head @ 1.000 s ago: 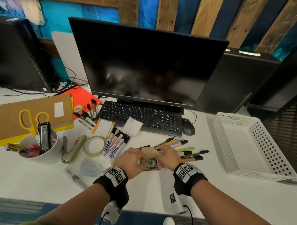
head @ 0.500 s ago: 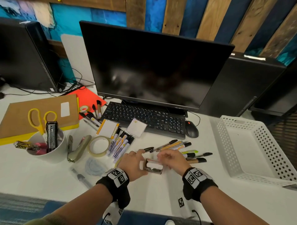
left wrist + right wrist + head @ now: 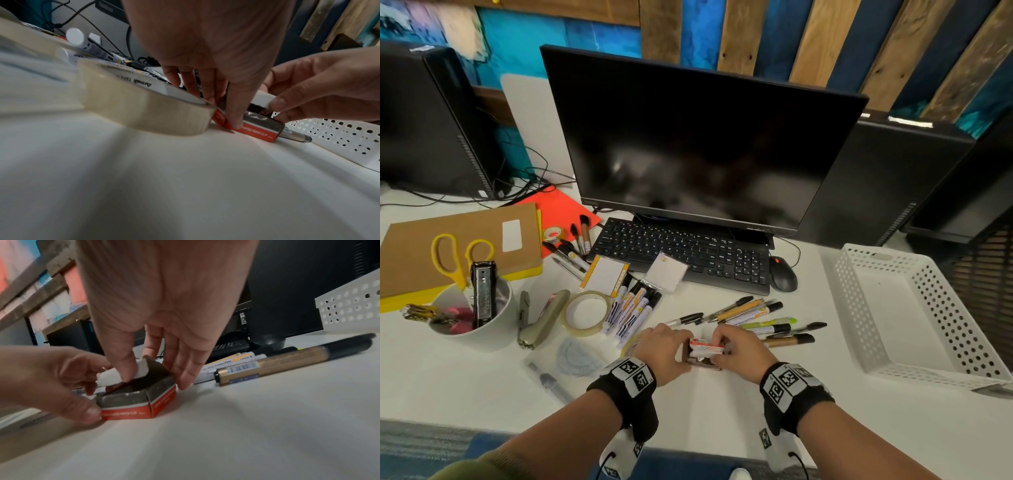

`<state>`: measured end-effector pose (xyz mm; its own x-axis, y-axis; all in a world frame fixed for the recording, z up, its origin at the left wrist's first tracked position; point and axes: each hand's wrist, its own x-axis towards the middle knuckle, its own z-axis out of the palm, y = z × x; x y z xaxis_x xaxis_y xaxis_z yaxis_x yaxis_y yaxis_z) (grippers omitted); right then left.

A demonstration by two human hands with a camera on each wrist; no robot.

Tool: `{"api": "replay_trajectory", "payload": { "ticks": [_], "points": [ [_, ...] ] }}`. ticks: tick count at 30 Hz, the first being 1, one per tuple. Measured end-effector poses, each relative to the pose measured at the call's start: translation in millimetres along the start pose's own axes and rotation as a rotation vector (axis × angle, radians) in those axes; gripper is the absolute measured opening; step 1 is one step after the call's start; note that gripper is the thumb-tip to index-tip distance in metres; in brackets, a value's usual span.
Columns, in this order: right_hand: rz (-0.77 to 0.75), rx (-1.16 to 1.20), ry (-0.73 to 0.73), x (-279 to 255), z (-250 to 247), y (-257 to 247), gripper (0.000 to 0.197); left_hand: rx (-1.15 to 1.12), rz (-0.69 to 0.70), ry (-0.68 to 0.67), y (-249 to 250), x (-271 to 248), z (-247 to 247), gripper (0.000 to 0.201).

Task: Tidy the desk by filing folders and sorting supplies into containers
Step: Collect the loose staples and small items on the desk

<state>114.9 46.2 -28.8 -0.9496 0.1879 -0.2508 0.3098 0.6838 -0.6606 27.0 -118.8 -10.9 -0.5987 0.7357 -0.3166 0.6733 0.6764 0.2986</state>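
Note:
A small red and grey paper clip box [image 3: 703,354] sits on the white desk between my hands. My left hand [image 3: 683,349] grips its left end, thumb on the near side [image 3: 90,413] and fingers on the far side. My right hand [image 3: 717,349] pinches the white lid flap [image 3: 141,368] between thumb and forefinger, low over the box's top [image 3: 263,99]. Its other fingers reach down past the far side of the box. In the left wrist view the box [image 3: 255,129] lies beside a tape roll [image 3: 144,110].
Loose pens and markers [image 3: 767,318] lie just behind the box. A white perforated basket [image 3: 859,308] stands at the right. Left of my hands are a tape roll [image 3: 585,313], a marker pack [image 3: 633,308], a stapler [image 3: 544,318] and a cup [image 3: 493,332] with scissors. Brown and yellow folders [image 3: 421,253] lie far left.
The box's flap, held up a second ago, now lies low over the opening under my right fingers. Both hands have stayed on the box in the same spot.

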Motion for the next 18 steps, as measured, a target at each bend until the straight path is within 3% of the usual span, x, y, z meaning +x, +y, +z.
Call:
{"api": "replay_trajectory", "payload": {
  "ticks": [9, 14, 18],
  "points": [
    [-0.059, -0.104, -0.041, 6.2, 11.1, 9.7, 0.015, -0.021, 0.016, 0.057, -15.9, 9.4, 17.0, 0.061],
    [-0.078, -0.174, -0.033, 6.0, 12.3, 7.0, 0.025, -0.034, -0.049, 0.164, -27.8, 4.6, 17.0, 0.047],
    [-0.084, -0.254, -0.089, 6.6, 14.3, 1.3, 0.020, 0.091, -0.045, 0.055, -31.8, -2.9, 15.9, 0.032]
  ]
}}
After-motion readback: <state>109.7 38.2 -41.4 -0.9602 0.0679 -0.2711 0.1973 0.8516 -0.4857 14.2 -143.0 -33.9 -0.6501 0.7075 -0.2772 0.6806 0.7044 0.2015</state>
